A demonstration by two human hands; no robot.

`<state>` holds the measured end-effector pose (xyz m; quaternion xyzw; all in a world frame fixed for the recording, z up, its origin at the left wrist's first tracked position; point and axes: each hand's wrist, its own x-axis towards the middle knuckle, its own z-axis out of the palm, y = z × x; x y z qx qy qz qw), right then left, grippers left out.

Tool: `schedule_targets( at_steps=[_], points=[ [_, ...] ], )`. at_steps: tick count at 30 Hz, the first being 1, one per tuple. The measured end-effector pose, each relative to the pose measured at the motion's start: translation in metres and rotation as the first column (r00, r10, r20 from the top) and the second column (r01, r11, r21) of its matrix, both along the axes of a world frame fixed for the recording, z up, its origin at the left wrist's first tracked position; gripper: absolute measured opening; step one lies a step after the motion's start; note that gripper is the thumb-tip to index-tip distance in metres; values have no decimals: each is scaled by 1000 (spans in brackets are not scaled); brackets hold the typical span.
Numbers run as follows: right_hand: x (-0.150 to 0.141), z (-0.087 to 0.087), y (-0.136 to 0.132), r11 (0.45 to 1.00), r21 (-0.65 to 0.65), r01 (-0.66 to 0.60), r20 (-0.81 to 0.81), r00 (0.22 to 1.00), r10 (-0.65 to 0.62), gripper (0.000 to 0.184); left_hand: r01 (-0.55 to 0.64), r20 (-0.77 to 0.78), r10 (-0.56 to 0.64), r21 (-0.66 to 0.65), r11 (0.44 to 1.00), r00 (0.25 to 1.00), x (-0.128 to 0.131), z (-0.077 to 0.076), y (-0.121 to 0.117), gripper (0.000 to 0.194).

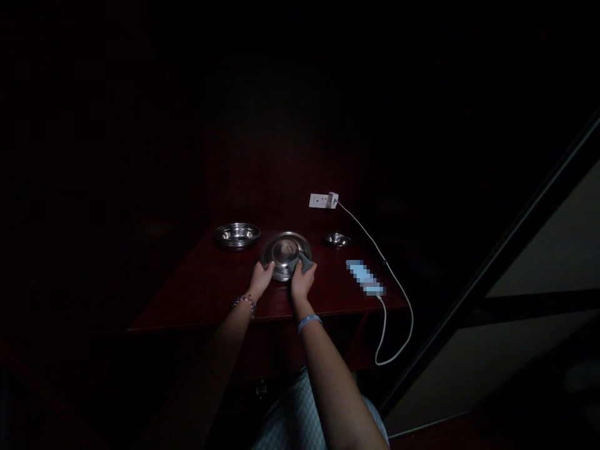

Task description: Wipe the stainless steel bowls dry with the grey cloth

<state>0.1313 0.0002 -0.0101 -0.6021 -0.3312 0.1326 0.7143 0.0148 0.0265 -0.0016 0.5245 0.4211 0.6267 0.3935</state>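
Note:
A shiny round metal plate [277, 246] is tilted up from the dark red tabletop, between my hands. My left hand [260, 279] grips its lower left rim, thumb on the face and fingers out of sight behind. On the lower right, my right hand [302, 282] presses a grey cloth [307, 263] against the plate's face; its fingers are partly hidden. Left of the plate sits a small stack of metal bowls [237, 235]. To the right rests a smaller metal bowl [337, 240].
A phone-like blurred device [364, 277] lies on the right of the red table [187, 300]. Its white cable [411, 319] loops past the table's right edge up to a charger [332, 199] in the wall socket [317, 200]. A pale panel stands far right.

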Motion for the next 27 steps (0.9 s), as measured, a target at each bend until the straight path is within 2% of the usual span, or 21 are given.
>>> schedule_targets(
  at_steps=[19,27],
  points=[
    [1,0,0,1000,0,-14,13,1000,14,19,-12,-45,11,-21,1000,999,-1,2,-1,12],
    [0,1,-1,999,-21,-35,2,999,35,22,10,48,-8,-34,999,999,-2,1,2,21]
  ],
)
